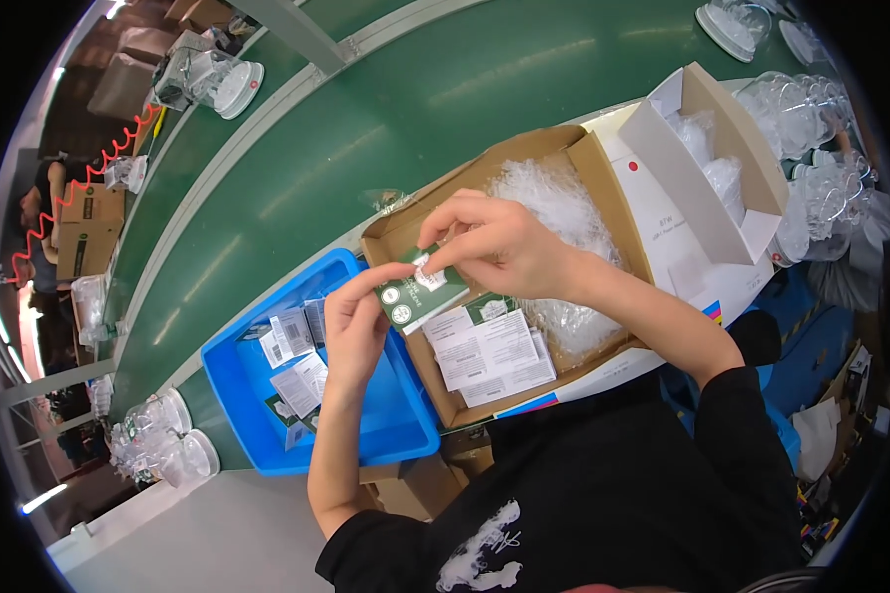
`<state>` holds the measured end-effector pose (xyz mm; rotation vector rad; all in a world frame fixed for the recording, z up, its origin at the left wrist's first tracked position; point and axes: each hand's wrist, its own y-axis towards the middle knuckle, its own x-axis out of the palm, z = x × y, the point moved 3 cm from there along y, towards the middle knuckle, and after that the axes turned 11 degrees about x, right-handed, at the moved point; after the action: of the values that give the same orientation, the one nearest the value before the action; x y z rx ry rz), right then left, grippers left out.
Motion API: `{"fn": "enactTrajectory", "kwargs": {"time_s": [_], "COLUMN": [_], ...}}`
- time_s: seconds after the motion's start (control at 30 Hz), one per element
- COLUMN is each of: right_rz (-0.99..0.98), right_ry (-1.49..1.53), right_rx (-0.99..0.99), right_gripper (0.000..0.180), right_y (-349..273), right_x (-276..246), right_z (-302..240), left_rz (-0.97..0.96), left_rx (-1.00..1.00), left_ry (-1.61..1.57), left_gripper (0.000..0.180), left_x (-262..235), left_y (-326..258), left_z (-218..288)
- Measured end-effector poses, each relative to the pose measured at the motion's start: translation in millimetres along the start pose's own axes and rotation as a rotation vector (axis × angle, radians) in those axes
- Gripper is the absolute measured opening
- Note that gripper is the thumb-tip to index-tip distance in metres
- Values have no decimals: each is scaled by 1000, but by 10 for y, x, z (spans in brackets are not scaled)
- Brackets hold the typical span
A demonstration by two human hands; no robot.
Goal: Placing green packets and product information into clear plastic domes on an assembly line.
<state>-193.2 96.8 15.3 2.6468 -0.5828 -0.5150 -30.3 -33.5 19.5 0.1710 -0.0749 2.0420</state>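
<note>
A green and white printed card [427,300] is held up over the left end of an open cardboard box [499,155]. My left hand [354,318] grips it at its left edge, index finger stretched along the top. From above, my right hand [504,242] pinches a small white piece [422,261] at the card's upper edge; whether this is stuck to the card I cannot tell. Beneath my hands, folded white leaflets [489,354] and another green card [489,308] lie in the box. Clear plastic strands or bags [554,203] fill its right part.
A blue bin [257,457] with several small cards and packets stands left of the box. At right is a white carton [697,212] holding clear bags. Clear domed containers [811,203] crowd the far right; others [229,87] stand across the green belt [445,94].
</note>
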Motion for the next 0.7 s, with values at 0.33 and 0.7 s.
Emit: {"fn": "enactTrajectory", "kwargs": {"time_s": [0.33, 0.7], "right_rz": [201, -208], "right_ry": [-228, -729], "right_rx": [261, 319], "right_gripper": [14, 12], "right_y": [35, 317], "right_x": [-84, 248], "right_z": [186, 470], "left_rz": [263, 289], "left_rx": [159, 222], "left_ry": [282, 298], "left_gripper": [25, 8], "left_x": [-30, -182], "left_y": [89, 60], "left_z": [76, -89]}}
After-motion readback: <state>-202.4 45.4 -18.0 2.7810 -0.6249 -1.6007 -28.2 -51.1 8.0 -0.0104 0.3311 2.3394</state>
